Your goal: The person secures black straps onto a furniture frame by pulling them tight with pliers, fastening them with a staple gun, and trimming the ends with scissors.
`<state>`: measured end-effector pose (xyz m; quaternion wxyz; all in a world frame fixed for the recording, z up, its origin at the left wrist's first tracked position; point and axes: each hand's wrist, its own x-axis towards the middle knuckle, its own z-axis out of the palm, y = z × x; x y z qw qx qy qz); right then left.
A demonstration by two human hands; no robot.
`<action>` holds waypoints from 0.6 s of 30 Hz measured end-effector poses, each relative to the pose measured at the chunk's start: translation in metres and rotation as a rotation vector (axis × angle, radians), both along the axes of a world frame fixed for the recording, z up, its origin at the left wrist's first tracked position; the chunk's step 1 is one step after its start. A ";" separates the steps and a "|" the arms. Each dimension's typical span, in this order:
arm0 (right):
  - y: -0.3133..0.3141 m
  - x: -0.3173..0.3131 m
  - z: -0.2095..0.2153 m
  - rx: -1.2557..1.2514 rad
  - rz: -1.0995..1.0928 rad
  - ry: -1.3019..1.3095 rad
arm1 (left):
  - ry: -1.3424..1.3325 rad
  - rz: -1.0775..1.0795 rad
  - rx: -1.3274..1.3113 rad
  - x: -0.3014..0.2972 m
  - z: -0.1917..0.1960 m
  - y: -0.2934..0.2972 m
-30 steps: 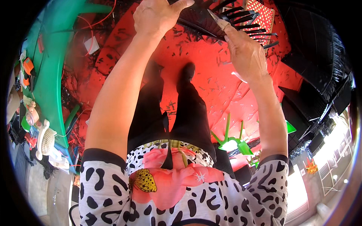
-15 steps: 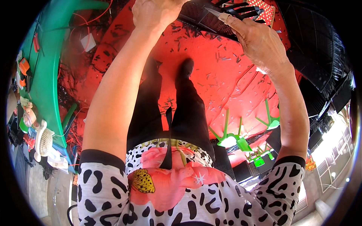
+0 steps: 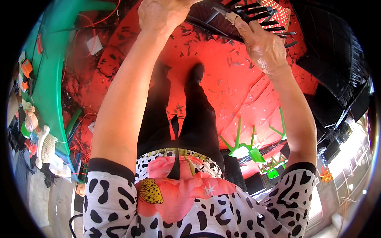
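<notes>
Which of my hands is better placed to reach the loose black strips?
Probably your right hand: it's beside the strips, holding a pointed grey piece. Your left hand sits farther off, its fingers mostly out of view.

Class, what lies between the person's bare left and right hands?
In the head view, a black woven panel lies there, plus a pointed silvery tool.

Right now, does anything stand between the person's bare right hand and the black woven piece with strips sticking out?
Nothing visible blocks it. The right hand holds a slim, pointed, silver-grey tool that reaches out over the black woven piece; whether the hand itself touches the weave is unclear.
</notes>
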<state>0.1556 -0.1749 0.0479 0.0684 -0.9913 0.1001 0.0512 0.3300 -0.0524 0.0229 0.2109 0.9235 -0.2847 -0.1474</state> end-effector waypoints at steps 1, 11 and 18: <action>-0.001 -0.002 -0.005 -0.004 -0.001 -0.062 | -0.013 -0.005 0.001 -0.001 -0.001 -0.001; -0.016 0.008 0.003 -0.087 0.077 -0.175 | -0.066 -0.067 0.011 0.000 -0.012 0.004; -0.042 0.017 -0.006 -0.051 0.221 0.015 | -0.007 -0.003 0.042 -0.001 0.004 -0.002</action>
